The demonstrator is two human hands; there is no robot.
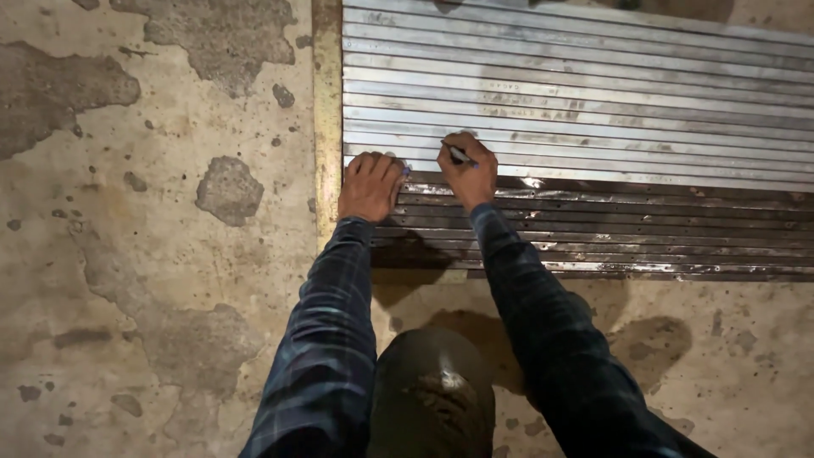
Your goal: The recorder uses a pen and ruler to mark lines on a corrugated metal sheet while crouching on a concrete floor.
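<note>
Many long metal bars lie side by side on the floor, pale ones at the back, darker rusty ones at the front. My right hand grips a pen with its tip on a pale bar. My left hand lies flat, palm down, on the bars' left ends, with something small and bluish just showing under its fingers. Both arms wear dark plaid sleeves.
A yellowish upright strip borders the bars on the left. Stained, patchy concrete floor spreads to the left and front. My knee in dark trousers is bent at the bottom centre.
</note>
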